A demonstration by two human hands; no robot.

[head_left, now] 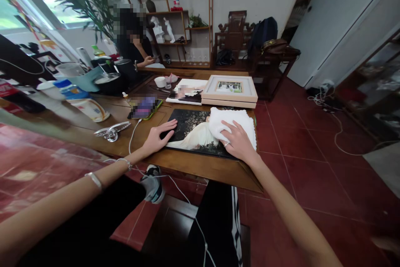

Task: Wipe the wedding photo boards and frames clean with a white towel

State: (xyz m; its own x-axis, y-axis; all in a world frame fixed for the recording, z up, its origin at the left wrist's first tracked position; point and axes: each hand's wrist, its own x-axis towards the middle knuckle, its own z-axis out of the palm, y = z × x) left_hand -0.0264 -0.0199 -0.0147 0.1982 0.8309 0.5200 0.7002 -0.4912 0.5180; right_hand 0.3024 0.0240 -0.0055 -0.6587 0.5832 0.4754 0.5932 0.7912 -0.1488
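A dark photo panel showing a pale, flowing dress lies flat at the table's near edge. My left hand rests on the panel's left edge, fingers stretched out and thumb apart, holding nothing. On the right part of the panel is a folded white cloth, which covers that side of the picture. My right hand presses on this cloth with bent fingers, a ring on one of them.
Behind the panel are stacked photo frames and another print. To the left, a charging phone, a metal tool and a bottle occupy the table. A white cable hangs past the edge. Another person sits across.
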